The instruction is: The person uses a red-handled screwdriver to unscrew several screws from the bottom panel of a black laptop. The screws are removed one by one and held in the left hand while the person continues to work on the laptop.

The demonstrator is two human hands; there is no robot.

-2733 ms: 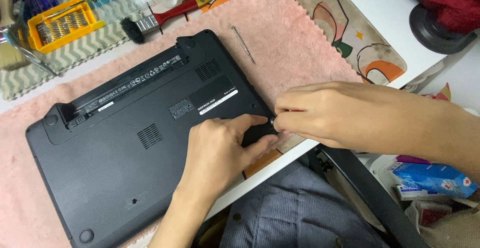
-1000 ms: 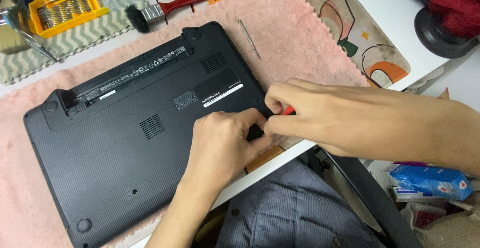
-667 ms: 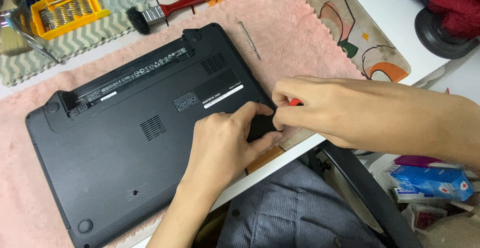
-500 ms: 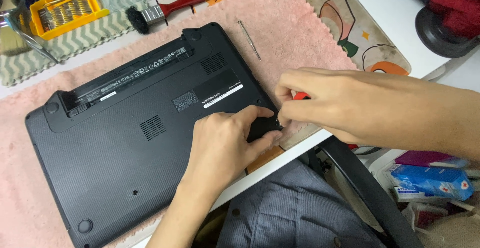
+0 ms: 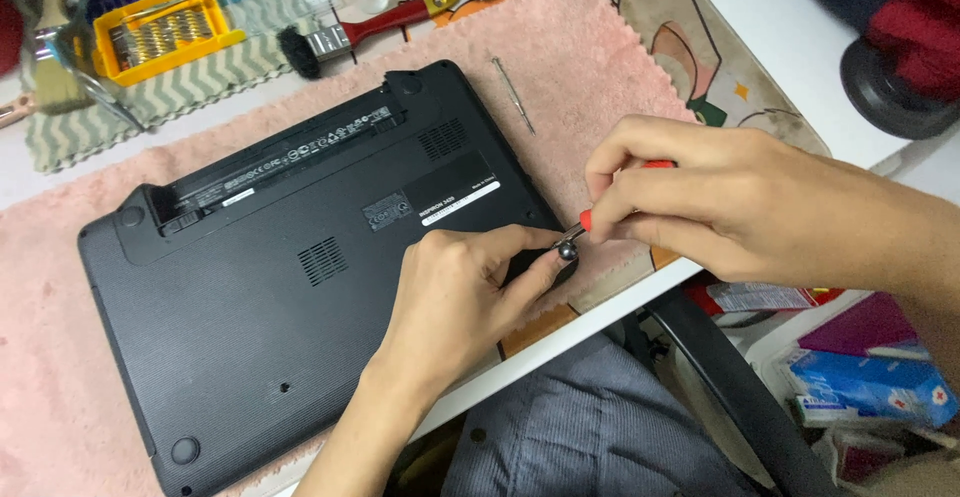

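My left fingers [image 5: 520,267] pinch a small round metal piece [image 5: 567,251] at the near right corner of the black laptop [image 5: 300,297], which lies bottom side up. My left hand [image 5: 455,302] rests flat on the laptop's underside there. My right hand [image 5: 680,197] is clenched around a red-handled screwdriver [image 5: 655,166], and its metal shaft slants down to meet the round piece just beside my left thumb; whether the tip touches it I cannot tell.

The laptop sits on a pink towel [image 5: 600,67] spread over the tabletop [image 5: 760,17], with its vents and labels facing up. On the towel beyond the laptop lies a thin metal pin tool [image 5: 513,95], well apart from my hands. Farther back are a red-handled brush [image 5: 370,29], a yellow bit case [image 5: 165,37] on a zigzag-patterned mat [image 5: 190,87], and a paintbrush [image 5: 55,67] at the far left. Below the tabletop edge, my grey trousers [image 5: 590,427] show.
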